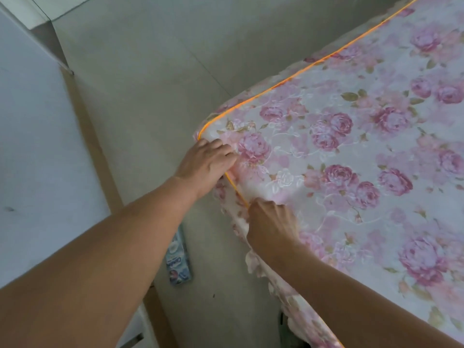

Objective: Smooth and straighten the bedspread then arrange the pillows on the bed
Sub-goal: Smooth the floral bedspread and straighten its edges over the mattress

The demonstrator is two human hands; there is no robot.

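So the floral bedspread is spread flat over the top. It looks pretty smooth across the middle, and the only fuss is at the near corner, where both hands are. No pillows in view at all, so I'd say we're in the straightening part and the pillow bit hasn't started.

The left hand is right on the corner. Its fingers are bent over the top of the fabric and bunched together, gripping it where the orange piping turns. There's a little pucker of cloth at the fingertips. The right hand is just beside it, a bit further down the near edge. It's knuckles up, with the fingers curled in and pinching the cloth right at the piping line. The frilly skirt hangs off the side below that wrist.

The bit that matters is that the piping is meant to sit along the top edge. One run goes from the corner away up and to the right, and the other comes back under the right arm. Between the two hands it sags off the line, so my guess is the next tug goes outward and down over the corner. The left hand is the one actually on the corner, and the right is steadying the edge.

There's a tiled floor below, a small blue packet lying on it near the skirt, and a white cabinet off to the left.
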